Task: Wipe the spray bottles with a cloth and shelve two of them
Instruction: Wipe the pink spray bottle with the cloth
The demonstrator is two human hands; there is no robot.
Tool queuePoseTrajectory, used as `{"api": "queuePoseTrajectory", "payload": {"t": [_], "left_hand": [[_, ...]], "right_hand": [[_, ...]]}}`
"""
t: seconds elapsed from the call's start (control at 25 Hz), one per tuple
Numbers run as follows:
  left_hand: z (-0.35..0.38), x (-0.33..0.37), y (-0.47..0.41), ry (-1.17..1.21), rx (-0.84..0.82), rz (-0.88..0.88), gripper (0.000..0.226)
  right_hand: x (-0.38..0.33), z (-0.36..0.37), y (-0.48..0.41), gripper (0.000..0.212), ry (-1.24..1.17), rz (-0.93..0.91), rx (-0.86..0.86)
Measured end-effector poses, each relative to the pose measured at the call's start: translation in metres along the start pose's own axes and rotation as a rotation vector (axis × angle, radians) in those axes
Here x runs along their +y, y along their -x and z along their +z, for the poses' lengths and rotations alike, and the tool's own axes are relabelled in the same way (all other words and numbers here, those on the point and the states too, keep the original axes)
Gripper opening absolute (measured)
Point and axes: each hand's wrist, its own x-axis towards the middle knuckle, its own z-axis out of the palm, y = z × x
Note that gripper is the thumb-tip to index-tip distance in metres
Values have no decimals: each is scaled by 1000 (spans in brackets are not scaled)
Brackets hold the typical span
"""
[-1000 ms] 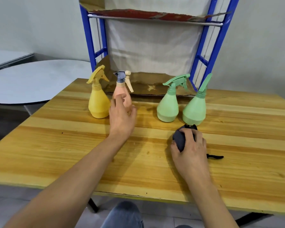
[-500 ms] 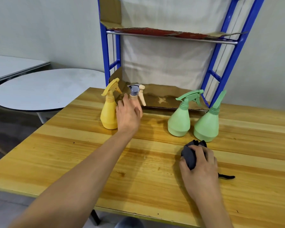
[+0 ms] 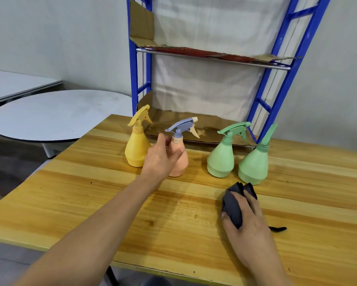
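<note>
So the left hand (image 3: 163,159) is wrapped round the peach bottle (image 3: 182,164) just below the neck, thumb on one side and fingers on the other. The right hand (image 3: 249,228) is bunched over the dark cloth (image 3: 233,205), pinning it to the counter (image 3: 111,199). The peach bottle sits right beside the yellow bottle (image 3: 135,149), with the two green bottles (image 3: 221,159) well off to the right and the blue shelf (image 3: 214,56) behind them all. I can't tell if its base has left the wood. My guess is these are thin, smooth plastic, light if empty, and I can't see any liquid level. The narrow neck under the trigger looks like the safest grab, since the fat belly could slip or dent. The cloth is soft and floppy, so keep it balled up.
</note>
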Motion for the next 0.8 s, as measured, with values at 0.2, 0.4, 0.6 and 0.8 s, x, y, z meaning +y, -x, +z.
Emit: {"api": "queuePoseTrajectory", "payload": {"t": [0.2,0.4,0.6,0.8], "left_hand": [[-8,3,57,177,-100,69,46],[-5,5,106,326,-94,109,42],[4,10,133,362,-75,146,49],[7,14,144,369,-105,212,40]], "right_hand": [[-7,5,9,49,17,-67,153],[-2,-12,5,31,-501,19,191],[-22,-29,10,18,-1144,127,373],[-64,-38,5,42,-1375,-123,190]]}}
